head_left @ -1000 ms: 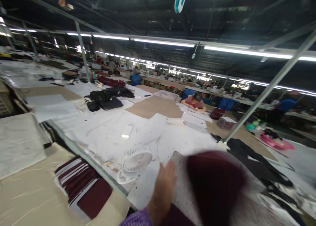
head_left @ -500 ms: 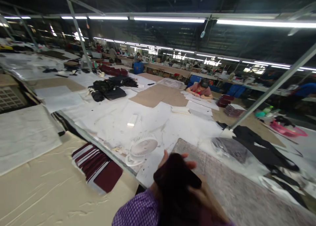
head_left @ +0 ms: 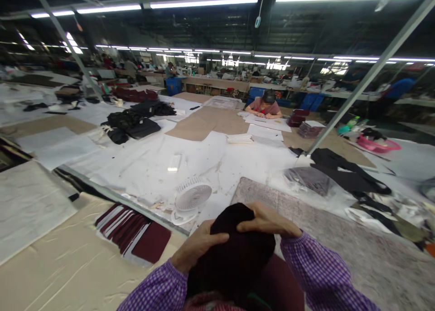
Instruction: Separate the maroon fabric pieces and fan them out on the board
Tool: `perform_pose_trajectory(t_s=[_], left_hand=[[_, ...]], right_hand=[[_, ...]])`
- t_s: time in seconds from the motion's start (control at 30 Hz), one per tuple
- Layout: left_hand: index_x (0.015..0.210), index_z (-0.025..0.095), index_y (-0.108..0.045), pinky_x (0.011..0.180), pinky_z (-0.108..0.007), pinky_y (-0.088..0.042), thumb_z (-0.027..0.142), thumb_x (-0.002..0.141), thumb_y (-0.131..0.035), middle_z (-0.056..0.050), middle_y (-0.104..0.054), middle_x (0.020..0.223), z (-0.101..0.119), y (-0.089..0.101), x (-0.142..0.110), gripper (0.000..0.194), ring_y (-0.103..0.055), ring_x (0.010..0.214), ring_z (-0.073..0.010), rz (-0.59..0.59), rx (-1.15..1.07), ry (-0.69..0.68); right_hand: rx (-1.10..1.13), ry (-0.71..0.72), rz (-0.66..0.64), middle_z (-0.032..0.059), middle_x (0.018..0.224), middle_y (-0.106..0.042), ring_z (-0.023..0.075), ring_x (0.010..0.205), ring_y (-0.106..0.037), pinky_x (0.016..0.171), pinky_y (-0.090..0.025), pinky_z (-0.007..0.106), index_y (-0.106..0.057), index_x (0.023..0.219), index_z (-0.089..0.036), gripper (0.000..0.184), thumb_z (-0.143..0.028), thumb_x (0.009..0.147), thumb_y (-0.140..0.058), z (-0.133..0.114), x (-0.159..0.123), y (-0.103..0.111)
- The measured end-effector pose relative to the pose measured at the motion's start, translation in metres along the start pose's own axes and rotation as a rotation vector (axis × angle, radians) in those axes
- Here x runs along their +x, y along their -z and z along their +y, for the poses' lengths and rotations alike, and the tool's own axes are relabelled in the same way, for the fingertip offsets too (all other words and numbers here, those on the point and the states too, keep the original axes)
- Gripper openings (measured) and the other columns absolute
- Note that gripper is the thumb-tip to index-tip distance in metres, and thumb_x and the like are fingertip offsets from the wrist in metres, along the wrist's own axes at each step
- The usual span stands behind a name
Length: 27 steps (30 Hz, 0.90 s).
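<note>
A piece of black fabric point(head_left: 234, 252) is held up close to my body, over the near edge of the table. My left hand point(head_left: 200, 243) grips its left side, with the thumb lying on top. On the upper right edge my right hand point(head_left: 263, 220) pinches the fabric between thumb and fingers. Maroon cloth point(head_left: 282, 284) hangs below and to the right of the black piece. To the left, a fanned stack of maroon and white pieces point(head_left: 136, 236) lies on cream-coloured material point(head_left: 50, 270).
A small white fan point(head_left: 192, 197) stands beyond my hands. A mottled grey board point(head_left: 316, 238) lies at the right, beside a plastic-bagged item point(head_left: 309, 182). Black garments point(head_left: 139, 120) are piled further left. A metal post point(head_left: 367, 75) rises at right. Another person point(head_left: 265, 104) works across the table.
Both hands have shifted on the black fabric, and their thumbs now show on top of it. More of the dark cloth is spread out. The camera has tilted down and turned slightly right.
</note>
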State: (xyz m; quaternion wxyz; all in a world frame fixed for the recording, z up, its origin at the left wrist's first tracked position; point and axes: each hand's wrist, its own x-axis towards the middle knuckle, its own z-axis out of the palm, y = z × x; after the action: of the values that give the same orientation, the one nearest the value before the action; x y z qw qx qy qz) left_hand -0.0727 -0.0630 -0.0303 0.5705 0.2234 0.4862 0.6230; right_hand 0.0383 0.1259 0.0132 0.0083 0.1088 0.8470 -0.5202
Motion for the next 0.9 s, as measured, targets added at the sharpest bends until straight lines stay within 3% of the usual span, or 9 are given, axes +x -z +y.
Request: perform_pose_trajectory(t_s=[0.1,0.17,0.2,0.27,0.37,0.6,0.8,0.9], left_hand=[[0.104,0.013,-0.065,0.078,-0.034,-0.049,0.020,0.072,-0.068,-0.010,-0.072,0.090,-0.008,0.002,-0.007,0.033,-0.066,0.080,-0.0226,0.129,-0.193,-0.024],[0.102,0.012,-0.065,0.078,-0.036,-0.050,0.019,0.071,-0.070,-0.011,-0.073,0.089,-0.010,0.001,-0.013,0.032,-0.067,0.080,-0.0239,0.227,-0.314,-0.049],[0.101,0.012,-0.065,0.077,-0.037,-0.051,0.019,0.071,-0.070,-0.011,-0.073,0.088,-0.010,0.001,-0.016,0.031,-0.067,0.079,-0.0244,0.263,-0.346,-0.058],[0.100,0.013,-0.064,0.076,-0.038,-0.052,0.020,0.072,-0.069,-0.011,-0.073,0.090,-0.010,-0.003,-0.020,0.029,-0.068,0.079,-0.0256,0.306,-0.382,-0.072],[0.098,0.013,-0.065,0.077,-0.040,-0.052,0.021,0.071,-0.071,-0.012,-0.073,0.092,-0.006,-0.008,-0.024,0.029,-0.068,0.080,-0.0270,0.333,-0.390,-0.074],[0.093,0.014,-0.067,0.074,-0.035,-0.053,0.020,0.067,-0.074,-0.011,-0.074,0.089,0.000,-0.012,-0.031,0.028,-0.068,0.082,-0.0265,0.345,-0.354,-0.068],[0.092,0.013,-0.065,0.071,-0.036,-0.054,0.020,0.070,-0.072,-0.009,-0.074,0.087,0.000,-0.009,-0.035,0.025,-0.069,0.076,-0.0247,0.417,-0.374,-0.082],[0.097,0.013,-0.064,0.072,-0.035,-0.054,0.021,0.071,-0.071,-0.009,-0.074,0.088,0.001,-0.010,-0.037,0.028,-0.069,0.077,-0.0236,0.435,-0.391,-0.095]], right_hand=[[-0.009,0.029,0.381,0.0058,0.104,-0.067,0.0186,0.087,-0.062,0.076,-0.051,0.032,-0.056,0.113,-0.021,0.039,-0.034,0.077,-0.062,0.015,-0.003,0.004],[-0.055,0.080,0.632,0.0073,0.102,-0.067,0.0198,0.091,-0.060,0.083,-0.049,0.037,-0.056,0.112,-0.021,0.034,-0.035,0.080,-0.060,0.018,-0.011,0.000],[-0.075,0.113,0.645,0.0068,0.097,-0.068,0.0199,0.088,-0.060,0.082,-0.049,0.037,-0.059,0.106,-0.021,0.029,-0.035,0.081,-0.059,0.017,-0.016,-0.005],[-0.116,0.213,0.538,0.0057,0.095,-0.067,0.0200,0.088,-0.060,0.080,-0.050,0.036,-0.063,0.100,-0.024,0.022,-0.035,0.081,-0.061,0.013,-0.025,-0.018],[-0.173,0.307,0.441,0.0051,0.103,-0.063,0.0206,0.095,-0.058,0.081,-0.050,0.035,-0.061,0.108,-0.027,0.031,-0.032,0.078,-0.066,0.009,-0.029,-0.036],[-0.152,0.219,0.412,0.0018,0.087,-0.062,0.0191,0.082,-0.058,0.073,-0.051,0.033,-0.062,0.104,-0.027,0.029,-0.034,0.076,-0.067,0.011,-0.026,-0.042],[-0.121,0.128,0.536,0.0035,0.091,-0.066,0.0202,0.079,-0.059,0.073,-0.051,0.034,-0.057,0.110,-0.025,0.044,-0.031,0.069,-0.072,0.012,-0.026,-0.051],[-0.042,0.024,0.474,0.0032,0.085,-0.067,0.0200,0.074,-0.060,0.069,-0.051,0.033,-0.060,0.105,-0.023,0.041,-0.034,0.067,-0.073,0.004,-0.025,-0.058]])
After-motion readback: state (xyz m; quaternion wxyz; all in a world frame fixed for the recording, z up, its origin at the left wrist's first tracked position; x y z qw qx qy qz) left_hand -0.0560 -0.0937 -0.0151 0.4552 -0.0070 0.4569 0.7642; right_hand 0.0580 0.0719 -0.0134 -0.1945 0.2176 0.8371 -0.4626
